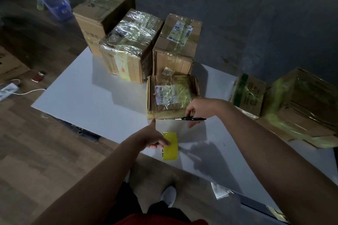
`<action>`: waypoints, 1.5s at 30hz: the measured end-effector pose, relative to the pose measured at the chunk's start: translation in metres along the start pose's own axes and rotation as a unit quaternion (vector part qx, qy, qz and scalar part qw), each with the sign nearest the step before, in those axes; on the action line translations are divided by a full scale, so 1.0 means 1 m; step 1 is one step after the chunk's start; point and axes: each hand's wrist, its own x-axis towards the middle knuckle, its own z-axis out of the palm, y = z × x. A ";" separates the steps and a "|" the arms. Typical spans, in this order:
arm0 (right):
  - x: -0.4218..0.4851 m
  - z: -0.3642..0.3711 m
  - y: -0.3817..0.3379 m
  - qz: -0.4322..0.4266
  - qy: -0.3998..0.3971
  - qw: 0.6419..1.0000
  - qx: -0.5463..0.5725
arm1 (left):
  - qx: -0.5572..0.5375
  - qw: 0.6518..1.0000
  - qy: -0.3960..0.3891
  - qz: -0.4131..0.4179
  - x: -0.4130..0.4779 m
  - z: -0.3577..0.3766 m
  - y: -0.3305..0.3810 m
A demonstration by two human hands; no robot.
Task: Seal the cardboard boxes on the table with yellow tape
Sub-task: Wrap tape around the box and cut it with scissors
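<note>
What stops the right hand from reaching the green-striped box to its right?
Probably nothing: the right hand lies close to the green-striped box, with only bare table showing between them. It grips black scissors, though, so it would likely need to set those down first.

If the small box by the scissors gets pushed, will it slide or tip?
Probably slides: the small box sits low and flat on the smooth white table. Its glossy tape wrap likely feels slippery.
</note>
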 end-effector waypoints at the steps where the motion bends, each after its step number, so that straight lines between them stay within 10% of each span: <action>1: 0.000 0.000 0.000 0.000 -0.004 1.000 0.010 | 0.003 1.000 -0.001 0.001 0.000 0.000 0.000; 28: -0.051 0.082 0.093 0.202 0.101 0.974 0.027 | 0.075 0.994 -0.008 0.075 0.009 0.060 0.034; 45: -0.068 0.175 0.131 0.273 0.263 0.924 0.060 | -0.180 0.983 -0.022 0.007 0.046 0.145 0.035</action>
